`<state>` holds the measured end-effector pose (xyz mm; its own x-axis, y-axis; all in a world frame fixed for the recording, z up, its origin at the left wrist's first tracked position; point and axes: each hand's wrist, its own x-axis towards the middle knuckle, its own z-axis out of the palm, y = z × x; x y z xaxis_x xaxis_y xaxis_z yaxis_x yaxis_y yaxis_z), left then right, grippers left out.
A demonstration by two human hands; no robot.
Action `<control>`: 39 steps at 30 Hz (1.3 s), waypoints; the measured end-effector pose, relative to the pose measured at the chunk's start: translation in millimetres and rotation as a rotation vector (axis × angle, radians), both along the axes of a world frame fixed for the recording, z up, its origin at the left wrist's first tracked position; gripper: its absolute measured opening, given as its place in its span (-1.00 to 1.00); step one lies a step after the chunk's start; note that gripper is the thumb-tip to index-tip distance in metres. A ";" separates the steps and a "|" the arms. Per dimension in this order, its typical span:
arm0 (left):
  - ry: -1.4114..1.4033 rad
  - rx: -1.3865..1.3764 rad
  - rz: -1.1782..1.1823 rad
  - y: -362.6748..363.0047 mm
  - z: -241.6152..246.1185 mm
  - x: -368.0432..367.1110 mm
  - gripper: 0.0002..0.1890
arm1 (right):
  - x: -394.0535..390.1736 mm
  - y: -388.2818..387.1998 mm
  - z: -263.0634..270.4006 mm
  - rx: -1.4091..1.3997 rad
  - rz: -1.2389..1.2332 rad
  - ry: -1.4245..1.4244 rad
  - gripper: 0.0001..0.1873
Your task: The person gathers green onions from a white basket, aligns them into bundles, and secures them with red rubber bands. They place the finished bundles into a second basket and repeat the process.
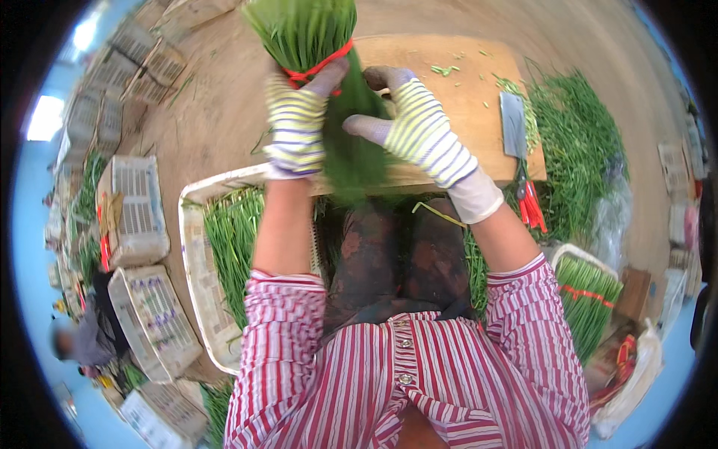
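Note:
My left hand (pixel 300 115), in a striped knit glove with a grey coated palm, grips a large bundle of green chives (pixel 311 31). A red tie (pixel 320 63) circles the bundle beside my thumb. The stems above the tie fan out, and the blurred leaf ends hang down over the edge of a wooden board (pixel 432 132). My right hand (pixel 406 115), gloved the same way, is beside the bundle's right side. Its thumb and fingers are apart, with nothing between them.
A cleaver (pixel 512 123) lies on the board's right side near cut trimmings (pixel 507 85). Red ties (pixel 530 206) hang at its corner. Loose greens (pixel 578 151) pile at right. A white crate (pixel 193 280) holds chives at left; a tied bundle (pixel 586 303) stands at lower right.

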<state>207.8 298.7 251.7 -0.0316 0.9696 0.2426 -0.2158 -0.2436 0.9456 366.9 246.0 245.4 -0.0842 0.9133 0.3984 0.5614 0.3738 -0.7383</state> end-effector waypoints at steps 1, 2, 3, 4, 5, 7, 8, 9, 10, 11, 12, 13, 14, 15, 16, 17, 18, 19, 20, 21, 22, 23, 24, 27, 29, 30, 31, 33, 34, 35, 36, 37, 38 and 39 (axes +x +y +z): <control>0.148 0.182 -0.050 6.7 6.1 -12.8 -0.41 | 12.3 -6.5 0.0 -0.080 0.032 0.159 -0.32; 0.395 0.193 -0.041 11.2 8.6 -19.1 -0.40 | 37.8 -6.0 -14.1 -0.121 -0.036 0.181 -0.36; 0.644 0.206 -0.018 11.4 11.6 -24.0 -0.38 | 68.0 -0.6 -35.3 -0.214 -0.148 0.236 -0.32; 0.870 0.270 -0.049 7.7 8.9 -27.2 -0.29 | 97.2 -0.9 -45.3 -0.267 -0.303 0.131 -0.31; 1.286 0.232 -0.047 3.7 8.8 -25.3 -0.26 | 128.3 -6.9 -39.8 -0.398 -0.431 -0.212 -0.28; 1.590 0.389 -0.168 -0.4 -13.3 -11.1 -0.26 | 193.3 -3.6 -97.1 -0.578 -0.628 -0.480 -0.29; 1.658 0.311 -0.221 -3.6 -32.2 -6.7 -0.27 | 207.7 -5.5 -120.7 -0.654 -0.674 -0.546 -0.31; 1.712 0.234 -0.276 -5.5 -57.2 -1.9 -0.28 | 217.2 -6.8 -133.0 -0.707 -0.661 -0.612 -0.33; 1.744 0.111 -0.350 -6.4 -81.7 3.7 -0.26 | 223.9 -8.2 -142.6 -0.761 -0.644 -0.679 -0.34; 1.769 -0.010 -0.428 -6.5 -103.4 8.0 -0.23 | 231.6 -11.2 -151.4 -0.816 -0.632 -0.746 -0.36; 1.732 0.022 -0.440 -11.1 -106.8 11.2 -0.13 | 234.6 -13.2 -150.0 -0.793 -0.659 -0.744 -0.38; 1.719 0.020 -0.477 -7.5 -106.8 12.4 -0.08 | 236.9 -14.4 -148.9 -0.800 -0.684 -0.732 -0.38; 1.706 0.016 -0.514 -0.1 -104.6 12.7 -0.03 | 240.8 -14.5 -146.6 -0.807 -0.709 -0.720 -0.37; 1.696 0.006 -0.551 1.5 -95.9 13.1 0.02 | 239.0 -16.6 -139.7 -0.817 -0.727 -0.707 -0.37; 1.682 -0.034 -0.620 3.5 -82.3 19.8 0.12 | 240.0 -14.6 -130.4 -0.894 -0.713 -0.684 -0.28; 1.667 0.035 -0.551 0.4 -81.2 26.9 0.14 | 240.6 -16.9 -120.5 -0.895 -0.747 -0.656 -0.24; 1.668 0.049 -0.557 1.1 -79.8 35.1 0.14 | 238.7 -21.1 -109.8 -0.892 -0.775 -0.626 -0.21; 1.662 0.066 -0.572 1.4 -79.6 47.0 0.13 | 240.2 -25.9 -105.9 -0.895 -0.811 -0.599 -0.17; 1.673 0.062 -0.634 1.7 -75.9 58.2 0.13 | 258.5 -27.8 -125.2 -0.939 -0.753 -0.614 -0.11; 1.697 0.041 -0.634 0.0 -79.9 67.4 0.15 | 259.0 -31.4 -130.0 -0.988 -0.729 -0.611 -0.12; 1.756 0.040 -0.592 1.0 -89.9 73.4 0.14 | 259.9 -32.0 -131.8 -1.029 -0.710 -0.608 -0.13; 1.815 0.038 -0.550 1.8 -99.4 78.2 0.13 | 260.6 -32.5 -133.5 -1.070 -0.691 -0.605 -0.14; 1.882 0.051 -0.552 2.3 -100.8 84.7 0.07 | 257.3 -34.2 -134.1 -1.097 -0.685 -0.638 -0.16; 2.034 0.088 -0.539 1.7 -105.2 96.2 -0.07 | 249.0 -38.9 -133.7 -0.981 -0.667 -0.508 -0.32; 2.055 0.130 -0.525 1.6 -119.7 100.6 -0.16 | 230.3 -35.8 -123.7 -0.934 -0.649 -0.452 -0.33; 1.981 0.165 -0.455 -0.4 -123.0 100.8 -0.39 | 225.9 -44.1 -129.4 -0.834 -0.614 -0.192 -0.39; 1.926 0.150 -0.468 0.4 -128.2 101.2 -0.41 | 223.5 -50.3 -146.2 -0.767 -0.613 -0.063 -0.41; 1.823 0.107 -0.484 4.1 -136.5 99.2 -0.46 | 216.0 -58.2 -176.8 -0.627 -0.592 0.193 -0.45; 1.850 0.113 -0.441 1.0 -129.6 97.5 -0.56 | 189.8 -60.7 -154.1 -0.712 -0.594 0.230 -0.48; 1.837 0.064 -0.457 2.3 -129.2 95.2 -0.53 | 153.1 -66.1 -126.0 -0.792 -0.594 0.267 -0.50; 1.815 0.025 -0.488 7.0 -128.9 96.9 -0.50 | 138.8 -73.3 -130.6 -0.667 -0.497 0.261 -0.52; 1.796 -0.015 -0.516 9.2 -129.4 97.0 -0.46 | 124.8 -79.9 -137.6 -0.543 -0.397 0.255 -0.55; 1.796 -0.006 -0.551 8.9 -122.2 96.6 -0.51 | 101.4 -85.8 -121.4 -0.622 -0.391 0.252 -0.56; 1.787 0.000 -0.555 8.6 -122.2 96.0 -0.51 | 82.2 -88.1 -105.0 -0.698 -0.382 0.250 -0.57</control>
